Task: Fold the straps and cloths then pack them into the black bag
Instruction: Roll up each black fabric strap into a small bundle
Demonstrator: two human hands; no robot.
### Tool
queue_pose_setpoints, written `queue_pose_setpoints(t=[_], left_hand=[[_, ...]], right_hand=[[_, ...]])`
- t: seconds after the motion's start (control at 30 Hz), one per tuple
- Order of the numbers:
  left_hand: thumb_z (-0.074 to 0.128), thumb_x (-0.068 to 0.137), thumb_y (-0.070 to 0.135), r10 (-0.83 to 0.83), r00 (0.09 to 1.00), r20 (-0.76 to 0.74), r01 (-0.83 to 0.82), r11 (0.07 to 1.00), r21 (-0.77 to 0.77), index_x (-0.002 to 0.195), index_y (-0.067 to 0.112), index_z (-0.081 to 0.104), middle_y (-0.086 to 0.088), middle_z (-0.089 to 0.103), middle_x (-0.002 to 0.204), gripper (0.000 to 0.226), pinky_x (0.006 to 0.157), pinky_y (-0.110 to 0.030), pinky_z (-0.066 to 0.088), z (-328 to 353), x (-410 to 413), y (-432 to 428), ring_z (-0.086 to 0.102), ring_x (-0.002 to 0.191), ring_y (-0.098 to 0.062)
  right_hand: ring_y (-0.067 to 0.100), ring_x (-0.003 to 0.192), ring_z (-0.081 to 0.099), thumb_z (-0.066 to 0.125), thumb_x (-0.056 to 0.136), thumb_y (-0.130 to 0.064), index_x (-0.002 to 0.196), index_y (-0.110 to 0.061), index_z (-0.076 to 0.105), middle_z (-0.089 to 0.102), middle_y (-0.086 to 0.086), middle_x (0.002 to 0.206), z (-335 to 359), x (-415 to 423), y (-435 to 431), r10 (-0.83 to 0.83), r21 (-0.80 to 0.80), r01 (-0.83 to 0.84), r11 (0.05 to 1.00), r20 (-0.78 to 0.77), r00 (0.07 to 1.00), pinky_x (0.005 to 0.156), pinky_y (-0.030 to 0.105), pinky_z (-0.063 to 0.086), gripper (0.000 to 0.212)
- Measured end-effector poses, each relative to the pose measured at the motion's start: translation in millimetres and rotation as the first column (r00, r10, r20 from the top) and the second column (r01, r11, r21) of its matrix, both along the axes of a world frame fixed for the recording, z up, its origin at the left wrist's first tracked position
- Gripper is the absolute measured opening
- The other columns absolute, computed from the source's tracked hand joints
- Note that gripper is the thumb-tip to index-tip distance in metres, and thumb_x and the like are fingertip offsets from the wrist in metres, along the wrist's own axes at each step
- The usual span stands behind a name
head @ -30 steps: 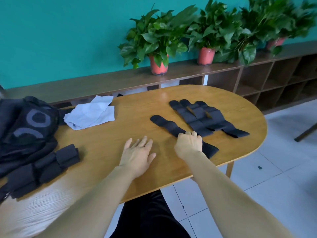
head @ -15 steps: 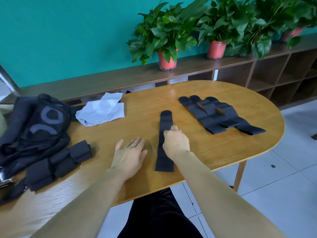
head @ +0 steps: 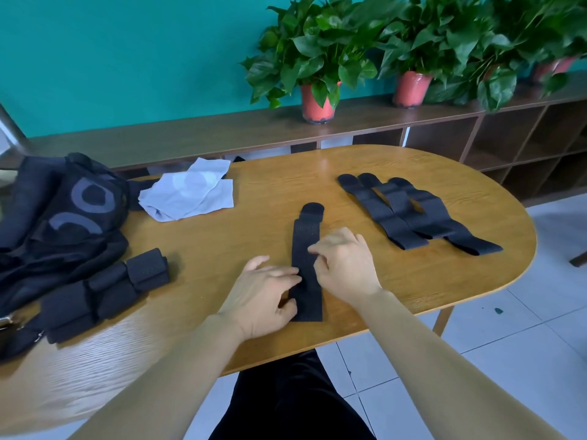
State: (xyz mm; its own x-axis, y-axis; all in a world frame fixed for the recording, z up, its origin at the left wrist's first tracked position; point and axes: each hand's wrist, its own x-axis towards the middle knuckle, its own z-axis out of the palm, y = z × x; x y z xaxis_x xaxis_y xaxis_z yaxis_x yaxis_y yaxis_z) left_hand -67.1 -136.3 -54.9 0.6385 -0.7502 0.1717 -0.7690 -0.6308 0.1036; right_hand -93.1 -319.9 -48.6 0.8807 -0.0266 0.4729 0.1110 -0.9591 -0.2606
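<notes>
Black strap (head: 306,236) near table (head: 413,290) edge, left hand (head: 263,296) flat on it, right hand (head: 344,265) curled at its side, grip unclear

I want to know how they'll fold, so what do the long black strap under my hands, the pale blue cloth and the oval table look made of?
The long black strap: matte fabric, perhaps neoprene or elastic; tiny perforations show. The pale blue cloth: thin, soft textile, limp and creased. The oval table: wood or veneer, slightly glossy; grain lines and sheen show.
</notes>
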Motion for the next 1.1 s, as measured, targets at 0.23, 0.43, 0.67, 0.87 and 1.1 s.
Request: queue_pose_setpoints(t=[0.23, 0.43, 0.67, 0.87, 1.1], left_hand=[[0.039, 0.078, 0.046, 0.068, 0.995, 0.073, -0.067, 0.997, -0.027, 0.116, 0.027, 0.069, 0.008, 0.064, 0.124, 0.052, 0.114, -0.037, 0.008, -7, -4, 31, 0.059, 0.113, -0.007], [0.049, 0.078, 0.046, 0.091, 0.992, 0.085, -0.082, 0.991, -0.103, 0.107, 0.026, 0.073, 0.012, 0.066, 0.119, 0.043, 0.112, -0.044, 0.014, -13, -7, 52, 0.061, 0.109, -0.006], [0.052, 0.077, 0.048, 0.103, 0.992, 0.072, -0.092, 0.985, -0.149, 0.108, 0.028, 0.073, 0.014, 0.065, 0.121, 0.043, 0.113, -0.044, 0.011, -16, -5, 58, 0.060, 0.109, -0.004], [0.051, 0.078, 0.049, 0.123, 0.989, 0.086, -0.111, 0.985, -0.130, 0.108, 0.029, 0.073, 0.015, 0.066, 0.120, 0.043, 0.112, -0.047, 0.013, -15, -7, 73, 0.058, 0.110, 0.000], [0.051, 0.077, 0.049, 0.148, 0.985, 0.088, -0.137, 0.983, -0.122, 0.108, 0.029, 0.073, 0.016, 0.065, 0.120, 0.043, 0.112, -0.049, 0.014, -15, -9, 77, 0.056, 0.111, 0.000]], right_hand=[[0.018, 0.098, 0.053, 0.047, 0.070, -0.019, 0.086, -0.022, 0.077, 0.071, -0.012, 0.092, -6, -7, 35, 0.223, -0.037, -0.231, 0.972, -0.145, 0.964, 0.077, 0.032, 0.036, 0.034], [0.017, 0.129, 0.029, 0.041, 0.092, -0.021, 0.130, -0.029, 0.056, 0.049, -0.007, 0.138, -3, 17, 48, 0.159, -0.114, -0.210, 0.971, -0.347, 0.924, 0.100, 0.033, 0.025, 0.041], [0.019, 0.134, 0.023, 0.031, 0.098, -0.026, 0.141, -0.036, 0.038, 0.030, -0.007, 0.152, 3, 66, 53, 0.038, -0.188, -0.154, 0.970, -0.507, 0.861, 0.105, 0.037, 0.023, 0.045], [0.023, 0.127, 0.028, 0.033, 0.097, -0.023, 0.136, -0.033, 0.041, 0.040, -0.005, 0.141, 1, 87, 65, 0.011, -0.241, -0.156, 0.958, -0.512, 0.859, 0.097, 0.039, 0.027, 0.041], [0.023, 0.133, 0.023, 0.029, 0.099, -0.024, 0.142, -0.034, 0.034, 0.030, -0.006, 0.150, 0, 87, 72, 0.042, -0.199, -0.167, 0.965, -0.514, 0.857, 0.102, 0.041, 0.024, 0.044]])
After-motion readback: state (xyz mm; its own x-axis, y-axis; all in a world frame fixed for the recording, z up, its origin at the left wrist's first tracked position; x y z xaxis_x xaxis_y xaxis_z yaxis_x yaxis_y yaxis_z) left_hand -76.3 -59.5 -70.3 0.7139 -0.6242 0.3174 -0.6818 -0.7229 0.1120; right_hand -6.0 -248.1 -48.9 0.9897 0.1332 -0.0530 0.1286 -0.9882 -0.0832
